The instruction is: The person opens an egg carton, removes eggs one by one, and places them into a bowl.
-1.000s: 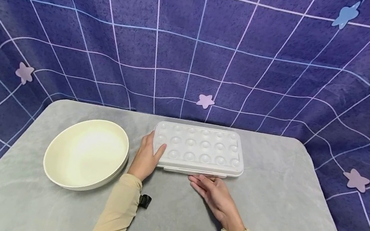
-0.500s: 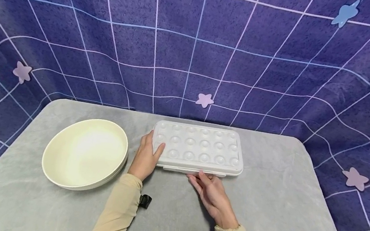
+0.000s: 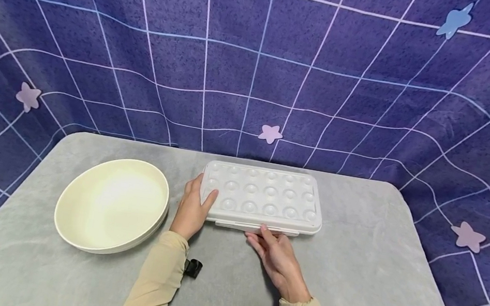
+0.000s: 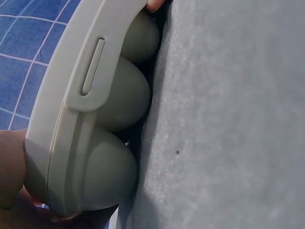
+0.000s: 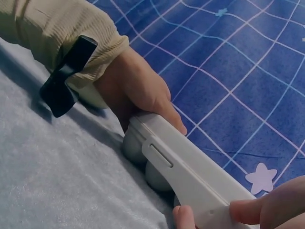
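Note:
A white plastic egg box [image 3: 270, 201] with a dimpled lid lies lengthwise near the back of the table. My left hand [image 3: 191, 213] grips its left end, thumb over the lid and fingers round the far side. Along the front runs a long latch [image 3: 235, 225], flush against the box wall in the left wrist view. At that latch my right hand [image 3: 281, 263] pinches the front edge, palm turned up. Seen from the right wrist, the thumb [image 5: 245, 211] lies on the lid's edge and a fingertip [image 5: 184, 217] is under the latch. Rounded egg cups [image 4: 116, 164] bulge below.
Left of the egg box stands a large cream bowl [image 3: 113, 205], a second rim showing beneath its own. The grey table [image 3: 376, 286] ends at a blue gridded curtain [image 3: 232, 73] with star shapes.
My right hand has shifted slightly left along the front edge, and its thumb has risen onto the latch side. My left hand and the egg box stay in place.

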### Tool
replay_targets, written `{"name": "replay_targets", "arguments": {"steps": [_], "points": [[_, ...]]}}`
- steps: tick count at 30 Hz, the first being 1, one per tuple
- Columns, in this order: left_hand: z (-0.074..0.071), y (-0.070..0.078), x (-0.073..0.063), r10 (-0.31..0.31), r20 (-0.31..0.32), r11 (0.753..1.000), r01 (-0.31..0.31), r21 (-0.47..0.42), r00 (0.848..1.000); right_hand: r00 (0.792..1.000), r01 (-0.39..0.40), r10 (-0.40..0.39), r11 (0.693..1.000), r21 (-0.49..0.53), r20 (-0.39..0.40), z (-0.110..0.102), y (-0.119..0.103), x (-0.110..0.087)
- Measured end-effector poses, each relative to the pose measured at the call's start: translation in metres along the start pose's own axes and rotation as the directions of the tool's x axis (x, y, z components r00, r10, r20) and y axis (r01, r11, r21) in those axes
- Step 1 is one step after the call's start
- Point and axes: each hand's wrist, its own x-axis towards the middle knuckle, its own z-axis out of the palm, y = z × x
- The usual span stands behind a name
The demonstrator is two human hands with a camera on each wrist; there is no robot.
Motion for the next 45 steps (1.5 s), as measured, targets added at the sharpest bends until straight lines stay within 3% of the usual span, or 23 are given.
{"name": "replay_targets", "arguments": {"steps": [5,14,24,32,45], "points": [[0.0,0.001,0.0,-0.017,0.002,1.0,0.017,-0.002,1.0,1.0,0.017,-0.018,0.999,-0.028,-0.007,-0.001,0.003,0.0],[-0.001,0.002,0.0,-0.015,0.01,1.0,0.015,-0.011,1.0,0.991,0.122,-0.126,0.989,-0.083,-0.047,0.004,0.007,0.003],[-0.003,0.003,0.0,-0.01,0.007,0.999,0.011,-0.039,1.0,0.99,0.122,-0.124,0.992,-0.037,-0.073,0.004,0.008,0.003],[-0.004,0.004,0.0,-0.02,0.012,0.999,0.02,-0.043,1.0,0.989,0.114,-0.12,0.991,-0.074,-0.081,0.004,0.008,0.003],[-0.001,-0.003,0.002,-0.01,0.004,1.0,0.01,-0.029,1.0,0.987,0.091,-0.095,0.995,-0.035,-0.128,0.002,0.011,0.003]]}}
